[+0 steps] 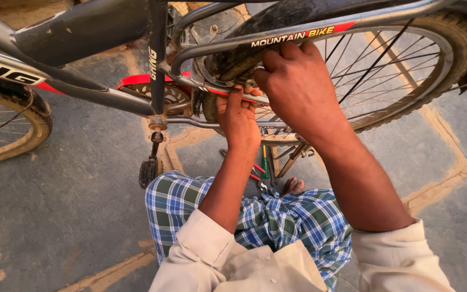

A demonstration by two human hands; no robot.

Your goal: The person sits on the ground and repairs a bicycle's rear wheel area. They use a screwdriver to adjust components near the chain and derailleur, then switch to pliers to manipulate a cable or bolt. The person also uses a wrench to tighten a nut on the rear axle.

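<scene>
A person squats beside a bicycle (98,32) that stands on a grey stone floor (71,205), both forearms reaching up to the frame near the rear wheel (406,70). The left hand (239,121) is lower, its fingers curled together and pressing against the red-trimmed frame tube (201,86) just by the chain area; what it grips, if anything, is hidden by the fingers. The right hand (298,89) is just above and touching the left, fingers bent and closed over something at the hub side of the wheel, under the grey upper stay (298,33); I cannot tell what they clamp. The red chain guard (141,81) lies to the left of both hands, and a pedal (148,172) hangs low beneath it. On the floor between the forearms lie tools, among them a green-handled screwdriver (265,165) and red-handled pliers (255,173). A checked blue cloth (277,216) covers the knees
</scene>
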